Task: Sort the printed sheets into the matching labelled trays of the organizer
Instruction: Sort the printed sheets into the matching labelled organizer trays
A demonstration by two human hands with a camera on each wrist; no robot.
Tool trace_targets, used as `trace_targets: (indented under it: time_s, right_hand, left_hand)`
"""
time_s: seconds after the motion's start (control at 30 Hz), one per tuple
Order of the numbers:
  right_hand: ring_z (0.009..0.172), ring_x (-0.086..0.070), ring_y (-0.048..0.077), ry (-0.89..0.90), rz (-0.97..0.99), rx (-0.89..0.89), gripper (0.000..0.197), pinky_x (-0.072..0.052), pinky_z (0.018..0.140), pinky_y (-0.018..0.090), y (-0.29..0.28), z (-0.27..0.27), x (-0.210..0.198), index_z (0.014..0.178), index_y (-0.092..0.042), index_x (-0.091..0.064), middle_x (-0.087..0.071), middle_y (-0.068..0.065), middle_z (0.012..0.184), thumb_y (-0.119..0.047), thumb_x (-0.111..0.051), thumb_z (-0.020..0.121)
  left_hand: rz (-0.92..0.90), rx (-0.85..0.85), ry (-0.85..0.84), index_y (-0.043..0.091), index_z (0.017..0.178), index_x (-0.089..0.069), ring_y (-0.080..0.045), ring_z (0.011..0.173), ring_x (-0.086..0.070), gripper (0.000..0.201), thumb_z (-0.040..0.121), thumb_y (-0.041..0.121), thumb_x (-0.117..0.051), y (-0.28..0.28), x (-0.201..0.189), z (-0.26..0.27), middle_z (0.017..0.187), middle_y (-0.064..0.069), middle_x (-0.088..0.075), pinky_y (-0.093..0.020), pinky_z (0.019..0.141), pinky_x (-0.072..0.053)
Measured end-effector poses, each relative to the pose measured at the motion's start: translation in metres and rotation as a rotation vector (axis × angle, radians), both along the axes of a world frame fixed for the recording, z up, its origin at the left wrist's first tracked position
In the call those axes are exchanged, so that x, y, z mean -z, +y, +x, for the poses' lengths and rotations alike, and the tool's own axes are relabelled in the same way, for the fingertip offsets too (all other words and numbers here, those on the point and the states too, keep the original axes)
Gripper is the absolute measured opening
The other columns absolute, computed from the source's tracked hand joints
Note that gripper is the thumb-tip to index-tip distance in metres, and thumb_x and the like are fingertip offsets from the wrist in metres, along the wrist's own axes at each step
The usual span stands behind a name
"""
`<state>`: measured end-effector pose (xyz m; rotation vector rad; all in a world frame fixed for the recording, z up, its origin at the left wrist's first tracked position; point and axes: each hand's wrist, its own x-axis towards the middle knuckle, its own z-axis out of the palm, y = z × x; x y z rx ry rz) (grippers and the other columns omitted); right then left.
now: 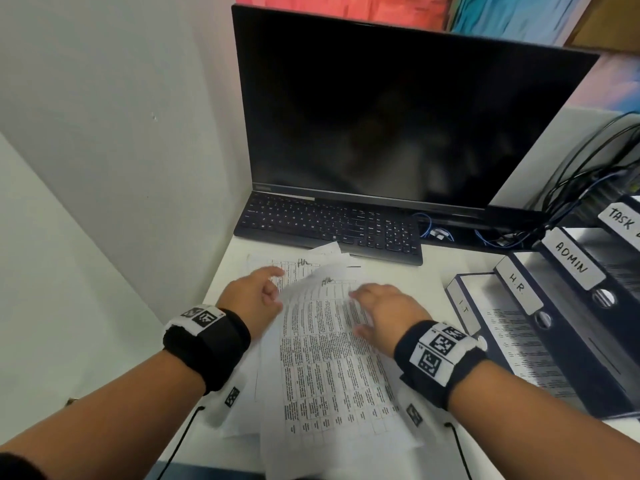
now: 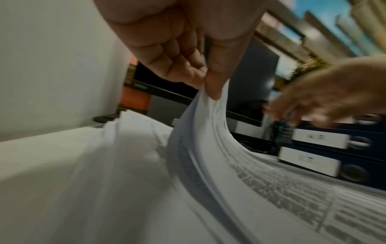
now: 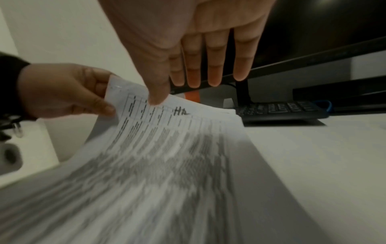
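Note:
A loose pile of printed sheets [image 1: 332, 393] lies on the white desk [image 1: 408, 271] in front of me. My left hand [image 1: 273, 289] pinches the far left corner of the top sheet [image 3: 167, 140], handwritten "HR", between thumb and fingers [image 2: 208, 85] and lifts it in a curve. Over the same sheet my right hand [image 1: 367, 306] is held flat with straight fingers [image 3: 213, 66], its thumb tip touching the paper's top edge. The dark blue organizer [image 1: 588, 341] stands at the right, with trays labelled I.T [image 1: 464, 303], H.R. [image 1: 517, 285], ADMIN [image 1: 571, 261] and TASK [image 1: 623, 218].
A black keyboard [image 1: 329, 226] and a dark monitor [image 1: 398, 116] stand just behind the pile. Cables [image 1: 588, 174] run down behind the organizer. A white wall [image 1: 104, 133] closes the desk's left side. A printed sheet [image 1: 512, 337] lies in the I.T tray.

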<state>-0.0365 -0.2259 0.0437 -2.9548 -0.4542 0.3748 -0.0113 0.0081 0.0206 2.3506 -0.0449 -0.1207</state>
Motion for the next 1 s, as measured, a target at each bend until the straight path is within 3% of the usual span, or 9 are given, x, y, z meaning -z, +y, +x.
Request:
trace_targets:
  time_s: [0.13,0.27,0.37,0.53,0.6,0.77,0.87,0.93,1.0]
  right_hand:
    - [0.131,-0.036,0.014,-0.132,0.071,-0.022,0.062,-0.031,0.109,0.034,0.01,0.01,-0.008,0.143,-0.028,-0.033,-0.036,-0.008,0.145,-0.041,-0.058,0.088]
    - [0.11,-0.05,0.02,-0.233,0.093,-0.112,0.03,-0.041,0.093,0.037,0.018,0.01,-0.008,0.116,-0.026,-0.062,-0.057,-0.005,0.116,-0.035,-0.061,0.087]
    - [0.09,-0.058,0.025,-0.3,0.107,-0.143,0.013,-0.046,0.082,0.038,0.021,0.007,-0.009,0.09,-0.019,-0.071,-0.065,-0.001,0.09,-0.028,-0.064,0.086]
    - [0.103,-0.053,0.017,-0.235,0.135,-0.099,0.022,-0.034,0.093,0.032,0.02,0.004,-0.02,0.11,-0.025,-0.061,-0.063,-0.007,0.106,-0.035,-0.048,0.095]
    - [0.105,-0.051,0.014,-0.243,0.173,-0.094,0.023,-0.032,0.094,0.03,0.02,0.003,-0.023,0.113,-0.027,-0.058,-0.061,-0.01,0.109,-0.039,-0.047,0.095]
    - [0.091,-0.057,0.021,-0.249,0.187,-0.161,0.014,-0.043,0.088,0.038,0.024,0.004,-0.022,0.093,-0.02,-0.064,-0.066,-0.003,0.092,-0.028,-0.052,0.094]
    - [0.095,-0.055,0.02,-0.17,0.143,-0.17,0.018,-0.04,0.09,0.034,0.027,0.008,-0.023,0.097,-0.018,-0.061,-0.063,-0.002,0.098,-0.023,-0.044,0.096]
    - [0.1,-0.053,0.019,-0.148,0.15,-0.156,0.022,-0.04,0.092,0.032,0.026,0.011,-0.023,0.106,-0.02,-0.061,-0.062,-0.002,0.105,-0.019,-0.041,0.097]
    - [0.102,-0.054,0.02,-0.16,0.186,-0.17,0.027,-0.042,0.092,0.034,0.026,0.013,-0.021,0.114,-0.022,-0.062,-0.063,-0.002,0.108,-0.015,-0.042,0.097]
  left_hand:
    - [0.052,0.195,-0.025,0.036,0.087,-0.064,0.0,0.07,-0.054,0.024,0.082,0.013,-0.067,-0.012,-0.004,-0.017,0.078,0.013,-0.061,-0.007,0.064,-0.042]
    - [-0.059,0.217,-0.024,0.041,0.064,-0.057,0.002,0.064,-0.052,0.039,0.076,0.007,-0.073,-0.019,-0.002,-0.016,0.068,0.014,-0.056,-0.007,0.064,-0.039]
    - [-0.107,0.21,-0.016,0.037,0.061,-0.057,0.006,0.063,-0.052,0.035,0.073,0.01,-0.077,-0.02,-0.003,-0.014,0.064,0.013,-0.056,-0.007,0.062,-0.04]
    - [-0.216,0.159,-0.025,0.035,0.062,-0.062,-0.005,0.062,-0.054,0.025,0.076,0.021,-0.076,-0.02,-0.005,-0.009,0.063,0.01,-0.06,-0.023,0.066,-0.049]
    - [-0.246,0.133,-0.02,0.032,0.058,-0.062,-0.006,0.059,-0.052,0.026,0.075,0.02,-0.077,-0.023,-0.006,-0.007,0.059,0.009,-0.058,-0.022,0.063,-0.047]
    - [-0.244,0.213,0.005,0.038,0.053,-0.065,0.001,0.057,-0.05,0.029,0.068,0.021,-0.082,-0.028,-0.004,0.0,0.057,0.015,-0.061,-0.017,0.062,-0.044]
    - [-0.13,0.277,0.049,0.041,0.066,-0.062,0.005,0.062,-0.054,0.034,0.071,0.013,-0.08,-0.021,-0.002,0.006,0.065,0.023,-0.061,-0.015,0.068,-0.047]
    - [0.012,0.304,0.075,0.035,0.091,-0.064,0.002,0.082,-0.057,0.036,0.078,0.002,-0.067,-0.011,0.001,0.015,0.093,0.018,-0.063,-0.021,0.083,-0.05]
    - [0.151,0.236,0.102,0.026,0.117,-0.06,-0.008,0.105,-0.055,0.051,0.08,-0.007,-0.051,-0.001,0.005,0.031,0.123,0.004,-0.056,-0.024,0.095,-0.045]
